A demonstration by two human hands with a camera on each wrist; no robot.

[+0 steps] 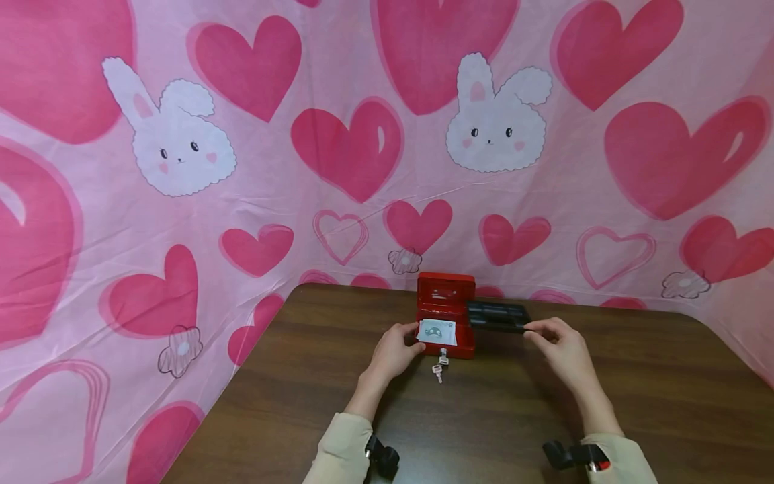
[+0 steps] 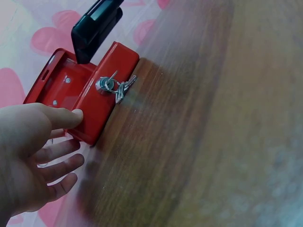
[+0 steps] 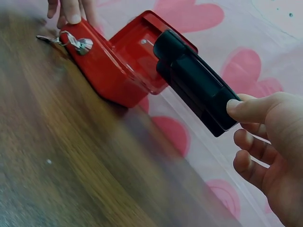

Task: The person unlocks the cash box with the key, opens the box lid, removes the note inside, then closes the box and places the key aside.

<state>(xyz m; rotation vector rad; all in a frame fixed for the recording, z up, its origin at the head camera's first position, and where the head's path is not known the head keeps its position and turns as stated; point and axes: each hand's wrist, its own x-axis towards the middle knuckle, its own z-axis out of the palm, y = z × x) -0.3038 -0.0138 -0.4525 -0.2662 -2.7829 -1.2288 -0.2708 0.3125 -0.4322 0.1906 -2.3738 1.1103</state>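
A small red cash box [image 1: 464, 348] stands on the table with its lid [image 1: 446, 289] raised. Printed paper, like a banknote [image 1: 438, 331], lies in its open body. In the head view my left hand [image 1: 394, 353] grips the box's left side; its thumb lies at the front corner in the left wrist view. Between thumb and fingers, my right hand [image 1: 562, 349] pinches the right end of a black plastic tray [image 3: 199, 82]. That tray is held up at the box's right, its near end overlapping the open lid. Keys [image 2: 124, 87] hang from the lock [image 2: 104, 85] on the front.
The brown wooden table [image 1: 290, 403] runs out to both sides of the box. Close behind its back edge hangs a pink cloth [image 1: 338, 67] printed with hearts and rabbits. Both wrists wear black camera straps [image 1: 382, 458].
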